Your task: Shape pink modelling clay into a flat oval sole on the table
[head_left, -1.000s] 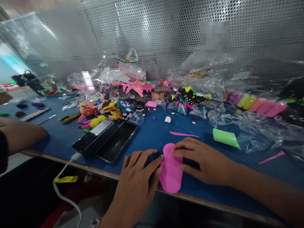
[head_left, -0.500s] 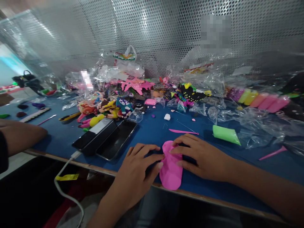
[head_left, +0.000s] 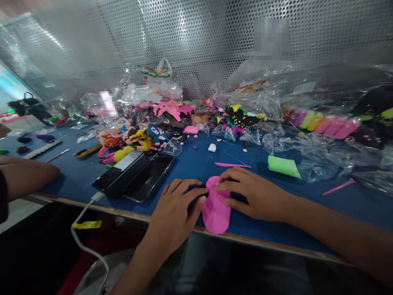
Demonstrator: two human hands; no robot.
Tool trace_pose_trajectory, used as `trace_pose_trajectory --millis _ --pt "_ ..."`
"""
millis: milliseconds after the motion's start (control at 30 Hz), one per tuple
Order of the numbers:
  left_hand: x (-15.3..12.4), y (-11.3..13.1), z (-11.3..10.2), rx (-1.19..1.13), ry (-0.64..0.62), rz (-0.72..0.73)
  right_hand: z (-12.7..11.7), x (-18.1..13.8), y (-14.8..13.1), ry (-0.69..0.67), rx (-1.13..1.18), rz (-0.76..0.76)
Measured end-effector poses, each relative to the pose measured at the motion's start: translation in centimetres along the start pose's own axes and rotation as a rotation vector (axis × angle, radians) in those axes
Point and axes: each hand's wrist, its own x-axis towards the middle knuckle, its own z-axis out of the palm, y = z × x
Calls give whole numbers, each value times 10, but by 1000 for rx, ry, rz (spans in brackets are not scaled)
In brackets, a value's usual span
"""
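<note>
A flattened pink piece of modelling clay, long with rounded ends, lies at the front edge of the blue table. My left hand is at its left side, fingers apart, the tips at the clay's edge. From the right, my right hand rests with spread fingertips on the clay's upper part. Just beyond the clay lies a pink plastic modelling knife. A white lump of clay sits further back. To the right is a green clay packet.
Two phone-like black devices lie left, one with a white cable. Clay figures and plastic bags are heaped behind. Coloured clay packs and a pink tool are at right. Another person's arm rests at far left.
The whole view has shifted slightly, so things sit a little further left and higher. Both hands keep nearly the same pose at the pink clay.
</note>
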Motion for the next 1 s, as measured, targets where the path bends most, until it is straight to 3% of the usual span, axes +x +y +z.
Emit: trace_pose_trajectory --millis 400,533,733,1000 --pt "-2 3 -3 -37 -18 15 -1 -1 -3 -9 2 15" --pt "-1 4 -1 -35 31 -24 -2 0 -3 -14 -2 23" --pt "-3 4 -1 66 -26 70 -3 0 -4 -25 -11 29" --pt "-11 -1 0 45 53 129 -4 1 -6 46 -53 28"
